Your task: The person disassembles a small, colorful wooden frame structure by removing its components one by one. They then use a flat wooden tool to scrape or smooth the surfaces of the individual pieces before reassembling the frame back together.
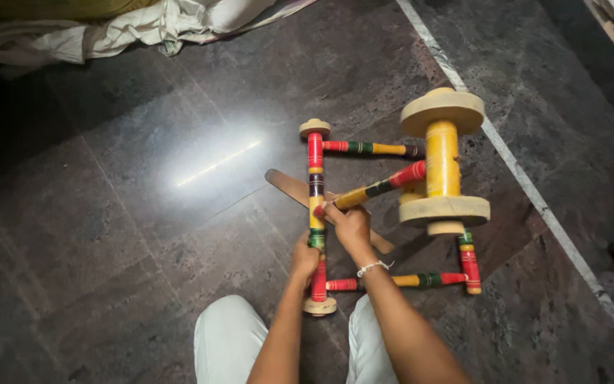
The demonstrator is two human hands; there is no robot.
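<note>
Woodwork fills the middle of the head view: a lacquered wooden frame toy (392, 213) of turned rods banded red, yellow, green and black, lying flat on the dark polished stone floor (108, 235) just ahead of the person's knees. Its near upright post (315, 213), capped at each end by a pale wooden knob, is gripped low down by the left hand (305, 260), fingers wrapped closed around it, seemingly to steady the frame against the floor. The right hand (350, 225), a white bracelet at its wrist, is closed on the end of a slanted striped rod (378, 189) where that rod meets the post; the rod runs up and to the right toward a large spool (443, 160) with a yellow barrel between two pale wooden discs, which stands at the far side of the frame. Two more striped crossbars (371, 148) join post to spool side, one at the top and one at the bottom, so the frame reads as a rough rectangle. A flat, plain brown wooden slat (289, 186) lies on the floor under the frame, poking out to the left. A pale inlaid stripe (534, 192) crosses the floor diagonally on the right. Crumpled white cloth (129, 28) lies along the top edge, well apart. No packages, labels or signs show; something red sits cut off at the right edge.
</note>
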